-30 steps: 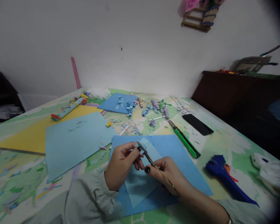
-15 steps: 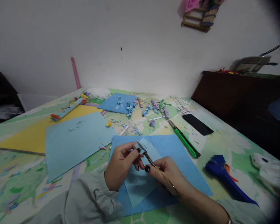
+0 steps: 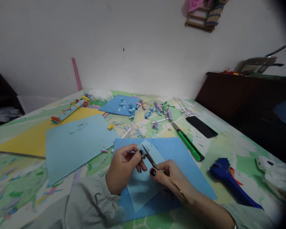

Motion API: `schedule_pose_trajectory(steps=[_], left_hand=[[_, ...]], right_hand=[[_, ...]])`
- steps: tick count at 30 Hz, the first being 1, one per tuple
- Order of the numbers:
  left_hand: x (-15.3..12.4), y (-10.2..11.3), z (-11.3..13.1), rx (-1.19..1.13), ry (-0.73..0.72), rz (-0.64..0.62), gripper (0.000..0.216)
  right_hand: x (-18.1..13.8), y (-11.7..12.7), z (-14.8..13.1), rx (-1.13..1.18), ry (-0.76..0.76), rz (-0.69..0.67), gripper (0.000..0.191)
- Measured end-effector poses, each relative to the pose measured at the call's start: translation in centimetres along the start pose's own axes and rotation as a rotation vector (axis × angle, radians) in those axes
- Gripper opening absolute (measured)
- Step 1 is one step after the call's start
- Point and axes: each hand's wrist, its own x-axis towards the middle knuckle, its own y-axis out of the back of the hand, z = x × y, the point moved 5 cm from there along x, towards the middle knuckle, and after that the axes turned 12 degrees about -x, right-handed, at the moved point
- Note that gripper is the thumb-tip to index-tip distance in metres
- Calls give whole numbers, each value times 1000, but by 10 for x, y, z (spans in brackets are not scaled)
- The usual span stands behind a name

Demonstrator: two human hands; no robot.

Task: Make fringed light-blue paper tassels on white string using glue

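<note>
Between thumb and fingers, my left hand (image 3: 124, 166) pinches a small light blue foam piece (image 3: 140, 147). My right hand (image 3: 173, 179) grips gold-handled scissors (image 3: 153, 161), whose blades are parted and lie over that piece. Beneath both hands a light blue sheet (image 3: 143, 192) rests at an angle on a larger, darker blue foam sheet (image 3: 193, 181). My fingers hide part of the scissor handles and of the small piece.
A green utility knife (image 3: 189, 143), a black phone (image 3: 201, 126) and a blue glue gun (image 3: 231, 181) lie to the right. At left are a light blue sheet (image 3: 73, 152) and a yellow sheet (image 3: 26, 140). Paper figures (image 3: 150, 112) and scraps are scattered behind.
The scissor blades have parted a little over the small piece. My right hand has shifted slightly right and my left hand has barely moved.
</note>
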Motion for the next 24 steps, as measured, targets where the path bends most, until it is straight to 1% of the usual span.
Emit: schedule_pose_trajectory(steps=[7, 11, 18, 24], left_hand=[[-1, -1, 3, 28, -23, 21, 16], [-2, -1, 3, 39, -40, 13, 16], [-1, -1, 2, 37, -34, 5, 17], [-1, -1, 1, 45, -28, -1, 18]], right_hand=[[2, 0, -1, -7, 19, -2, 57], [3, -1, 1, -24, -7, 4, 57], [3, 0, 0, -52, 2, 18, 57], [4, -1, 2, -52, -9, 1, 59]])
